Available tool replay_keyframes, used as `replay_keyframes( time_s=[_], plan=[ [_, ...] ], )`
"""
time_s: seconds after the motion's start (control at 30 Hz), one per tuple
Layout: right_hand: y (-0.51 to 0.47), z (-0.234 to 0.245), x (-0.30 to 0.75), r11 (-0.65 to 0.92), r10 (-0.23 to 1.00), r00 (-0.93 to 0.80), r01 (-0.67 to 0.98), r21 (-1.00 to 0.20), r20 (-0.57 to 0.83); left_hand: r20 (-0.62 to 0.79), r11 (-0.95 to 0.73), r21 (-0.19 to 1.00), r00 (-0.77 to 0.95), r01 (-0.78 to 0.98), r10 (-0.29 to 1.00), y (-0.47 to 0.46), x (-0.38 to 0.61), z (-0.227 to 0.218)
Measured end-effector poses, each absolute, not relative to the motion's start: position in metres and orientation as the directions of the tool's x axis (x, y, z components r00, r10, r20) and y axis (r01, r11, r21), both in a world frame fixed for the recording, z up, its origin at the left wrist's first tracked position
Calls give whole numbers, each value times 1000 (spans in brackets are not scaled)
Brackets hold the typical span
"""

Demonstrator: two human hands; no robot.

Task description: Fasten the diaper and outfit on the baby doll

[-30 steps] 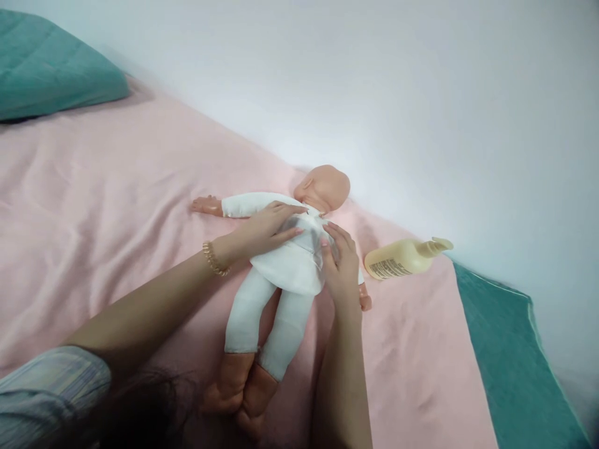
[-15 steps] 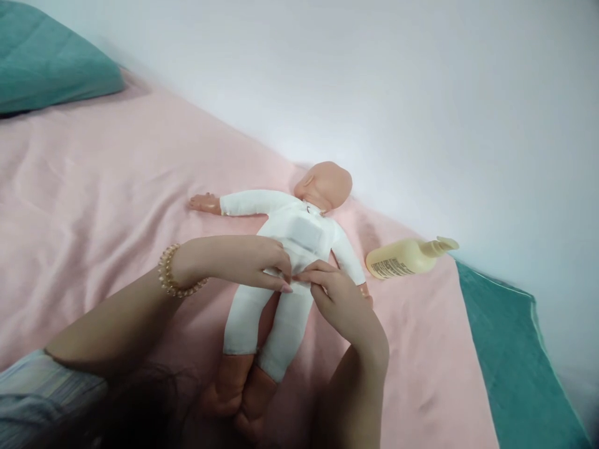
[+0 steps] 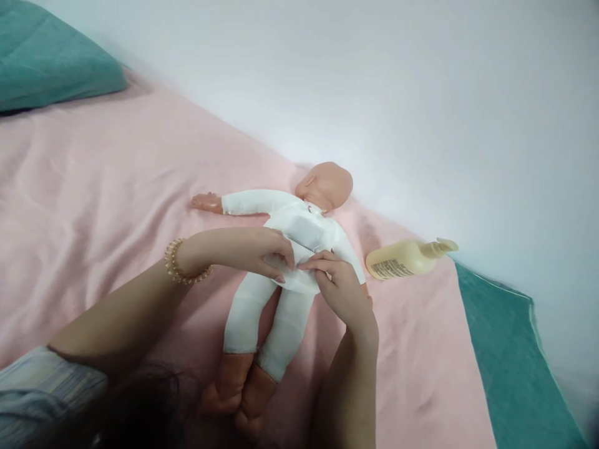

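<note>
A baby doll [image 3: 290,330] in a white cloth body lies face down, its bare head away from me and its feet towards me. A greyish rectangular patch [image 3: 305,232] shows on its upper back. Around the waist, white fabric [image 3: 299,284] stands up in a fold between my hands. My left hand [image 3: 259,252], with a beaded bracelet [image 3: 173,262] on the wrist, pinches this fabric from the left. From the right, my right hand [image 3: 344,287] pinches it too, close to the left fingertips. Parts of the doll's waist are hidden under my hands.
A yellow pump bottle [image 3: 400,259] lies on its side to the right of the doll. Beneath everything spreads a wrinkled pink sheet [image 3: 140,156]. Teal fabric [image 3: 515,337] borders it at right, and a teal cushion [image 3: 51,62] sits far left. A pale wall [image 3: 421,112] rises behind.
Both hands have shifted slightly up towards the doll's head. White fabric at the waist is now lifted into a fold and partly covers the lower back. Doll and bottle stay put.
</note>
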State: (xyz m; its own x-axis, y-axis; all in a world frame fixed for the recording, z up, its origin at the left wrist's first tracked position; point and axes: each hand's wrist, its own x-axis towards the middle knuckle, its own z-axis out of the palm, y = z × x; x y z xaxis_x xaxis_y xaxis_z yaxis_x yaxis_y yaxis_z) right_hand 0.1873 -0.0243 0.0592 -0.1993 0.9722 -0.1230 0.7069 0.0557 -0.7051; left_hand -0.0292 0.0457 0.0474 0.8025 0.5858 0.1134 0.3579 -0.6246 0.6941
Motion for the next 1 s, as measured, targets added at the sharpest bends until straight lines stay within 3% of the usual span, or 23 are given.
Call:
replay_keyframes(
  time_s=[0.1,0.27,0.5,0.8,1.0],
  plan=[
    [-20,52,187,17,976,-169,694,-720,-140,59,-585,750,851,307,522,48,-29,43],
    [-15,45,187,-5,971,-170,685,-728,-167,27,-554,771,853,314,522,50,-26,35],
    [-16,49,188,42,995,-97,667,-744,-30,146,-591,750,797,297,586,49,-26,44],
    [-14,46,187,6,991,-99,698,-716,-89,136,-637,687,801,348,584,50,-23,40],
    [-16,50,188,40,999,-35,695,-718,22,195,-624,706,754,336,627,53,-21,41]
  ],
)
